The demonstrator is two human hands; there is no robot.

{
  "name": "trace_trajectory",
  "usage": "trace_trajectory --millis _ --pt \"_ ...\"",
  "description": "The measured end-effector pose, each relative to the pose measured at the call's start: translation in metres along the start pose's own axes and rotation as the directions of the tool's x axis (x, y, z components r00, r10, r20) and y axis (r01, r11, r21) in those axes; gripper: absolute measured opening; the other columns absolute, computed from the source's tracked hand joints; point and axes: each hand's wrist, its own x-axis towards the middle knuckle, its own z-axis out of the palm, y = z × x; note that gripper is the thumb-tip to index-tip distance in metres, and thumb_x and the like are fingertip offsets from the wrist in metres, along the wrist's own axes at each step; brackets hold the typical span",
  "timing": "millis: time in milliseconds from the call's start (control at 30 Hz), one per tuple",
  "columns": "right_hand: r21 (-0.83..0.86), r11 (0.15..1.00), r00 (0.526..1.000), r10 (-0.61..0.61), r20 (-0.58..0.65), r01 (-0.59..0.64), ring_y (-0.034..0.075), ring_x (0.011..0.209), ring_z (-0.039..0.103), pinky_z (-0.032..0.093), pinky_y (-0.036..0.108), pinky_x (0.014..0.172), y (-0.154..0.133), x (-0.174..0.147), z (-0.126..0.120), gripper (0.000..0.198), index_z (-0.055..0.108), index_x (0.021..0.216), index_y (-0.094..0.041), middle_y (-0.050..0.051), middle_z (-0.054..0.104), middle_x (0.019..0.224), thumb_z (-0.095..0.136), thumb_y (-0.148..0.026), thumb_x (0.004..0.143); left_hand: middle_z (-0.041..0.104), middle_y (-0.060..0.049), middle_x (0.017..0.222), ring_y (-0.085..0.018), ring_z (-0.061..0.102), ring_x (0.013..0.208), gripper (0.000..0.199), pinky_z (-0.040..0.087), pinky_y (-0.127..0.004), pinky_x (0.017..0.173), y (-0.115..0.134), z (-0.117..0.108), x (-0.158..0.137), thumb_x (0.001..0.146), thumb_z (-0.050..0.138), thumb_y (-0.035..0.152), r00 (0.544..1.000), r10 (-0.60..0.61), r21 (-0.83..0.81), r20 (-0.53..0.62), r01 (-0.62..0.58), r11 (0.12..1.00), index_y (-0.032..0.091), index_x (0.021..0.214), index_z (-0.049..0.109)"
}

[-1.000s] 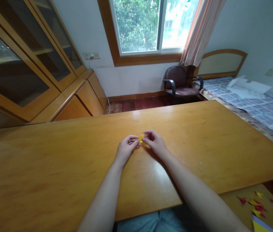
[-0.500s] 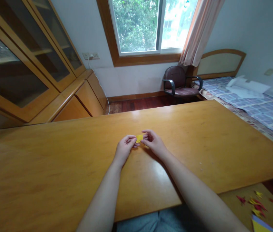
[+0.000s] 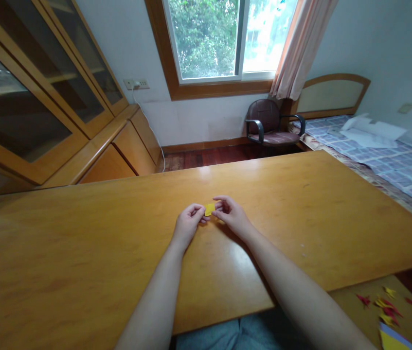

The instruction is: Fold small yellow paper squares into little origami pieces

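A small folded square of yellow paper point(image 3: 209, 210) is held up just above the wooden table, between my two hands. My left hand point(image 3: 188, 222) pinches its left edge between thumb and fingers. At the paper's right edge is my right hand point(image 3: 233, 216), its thumb at the lower right corner and some fingertips behind. The index finger of that hand is raised and curved away from the sheet. How firmly the right fingers grip is hard to see.
The broad wooden table point(image 3: 81, 262) spreads out under my arms. On a lower surface point(image 3: 355, 321) at the right lie several red and yellow folded paper pieces point(image 3: 386, 306) and a stack of paper sheets point(image 3: 393, 338). Beyond stand an office chair point(image 3: 266, 121) and a bed point(image 3: 384, 155).
Almost nothing differs. Both hands keep the same hold at the yellow paper, and the whole view has shifted very slightly.
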Motion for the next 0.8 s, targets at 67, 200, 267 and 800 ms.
trace_trajectory --millis 67,200,267,800 --pt "0.0 1.0 1.0 0.0 -0.009 0.0 0.014 0.084 0.062 0.051 0.029 0.08 -0.0005 0.0 -0.0002 0.041 0.059 0.115 -0.024 -0.001 0.062 0.09 0.071 -0.028 0.076 0.072 -0.002 0.068 -0.019 0.07 0.065 0.031 0.055 -0.029 0.066 0.0004 0.0003 -0.0002 0.075 0.073 0.047 1.0 -0.002 -0.005 -0.005 0.002 1.0 0.018 0.081 0.064" --pt "-0.004 1.0 0.999 0.005 -0.041 -0.005 0.013 0.079 0.062 0.051 0.028 0.077 -0.0011 0.0002 -0.0001 0.043 0.059 0.116 -0.025 0.001 0.063 0.099 0.072 -0.029 0.075 0.071 -0.001 0.069 -0.019 0.071 0.066 0.033 0.056 -0.029 0.066 0.0012 0.0007 -0.001 0.075 0.073 0.048 1.0 0.004 -0.024 -0.014 -0.005 1.0 0.017 0.081 0.063" --pt "0.0 1.0 0.999 0.004 -0.049 -0.004 0.012 0.076 0.061 0.051 0.028 0.075 -0.0019 -0.0001 0.0001 0.043 0.059 0.115 -0.025 0.002 0.064 0.104 0.072 -0.028 0.075 0.071 -0.001 0.069 -0.019 0.071 0.066 0.034 0.056 -0.029 0.066 0.0016 0.001 -0.0013 0.075 0.074 0.049 1.0 0.005 -0.033 -0.014 -0.006 0.999 0.018 0.082 0.063" --pt "-0.184 0.971 0.988 -0.155 -0.013 0.15 0.016 0.085 0.062 0.05 0.031 0.08 -0.0072 0.0002 -0.0045 0.016 0.072 0.098 -0.022 0.004 0.065 0.099 0.069 -0.028 0.083 0.072 -0.002 0.075 -0.018 0.071 0.071 0.034 0.054 -0.027 0.067 0.0027 0.0011 -0.0016 0.074 0.076 0.046 1.0 0.022 -0.071 0.008 -0.022 0.997 0.017 0.089 0.067"
